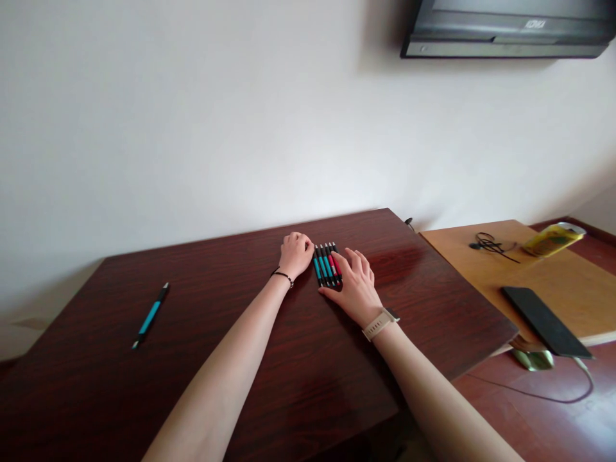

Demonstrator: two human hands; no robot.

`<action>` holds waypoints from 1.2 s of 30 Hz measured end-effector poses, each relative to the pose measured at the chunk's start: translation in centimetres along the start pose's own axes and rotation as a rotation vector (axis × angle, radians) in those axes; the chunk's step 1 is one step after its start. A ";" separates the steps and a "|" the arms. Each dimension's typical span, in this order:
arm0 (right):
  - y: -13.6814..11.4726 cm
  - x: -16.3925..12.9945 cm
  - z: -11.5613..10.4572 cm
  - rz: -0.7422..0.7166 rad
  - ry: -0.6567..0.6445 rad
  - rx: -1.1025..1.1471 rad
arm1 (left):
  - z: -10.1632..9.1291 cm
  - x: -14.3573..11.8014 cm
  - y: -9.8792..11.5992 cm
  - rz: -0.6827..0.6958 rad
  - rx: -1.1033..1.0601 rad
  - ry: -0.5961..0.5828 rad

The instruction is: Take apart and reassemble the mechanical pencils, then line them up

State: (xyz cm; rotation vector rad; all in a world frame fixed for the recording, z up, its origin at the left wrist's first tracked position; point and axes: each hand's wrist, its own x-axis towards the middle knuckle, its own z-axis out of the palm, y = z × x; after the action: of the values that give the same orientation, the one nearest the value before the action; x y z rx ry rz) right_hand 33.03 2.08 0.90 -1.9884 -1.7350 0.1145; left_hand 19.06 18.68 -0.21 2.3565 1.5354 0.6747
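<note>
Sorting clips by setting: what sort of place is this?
Likely a home or hotel room: a TV on a plain white wall, and a dark wood-look table against it.

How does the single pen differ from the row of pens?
The lone pen is turquoise and black; the pen row also shows red. The lone pen lies apart; the pen row lies between the left hand and the right hand. Both lie on the dark table.
</note>
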 end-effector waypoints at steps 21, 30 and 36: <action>0.7 0.1 0.2 -0.026 0.015 0.019 | 0.2 -0.5 -0.6 0.070 -0.062 0.034; 0.8 0.1 0.4 -0.031 0.014 0.014 | 0.2 -0.4 -0.8 0.071 -0.061 0.029; 0.8 0.0 0.3 -0.040 0.011 0.012 | 0.2 -0.3 -1.0 0.076 -0.077 0.027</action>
State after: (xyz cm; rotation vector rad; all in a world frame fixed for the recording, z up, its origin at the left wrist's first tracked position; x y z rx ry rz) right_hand 33.61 2.11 0.30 -1.9417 -1.7619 0.1006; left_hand 18.28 18.81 -0.93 2.3676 1.4103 0.7711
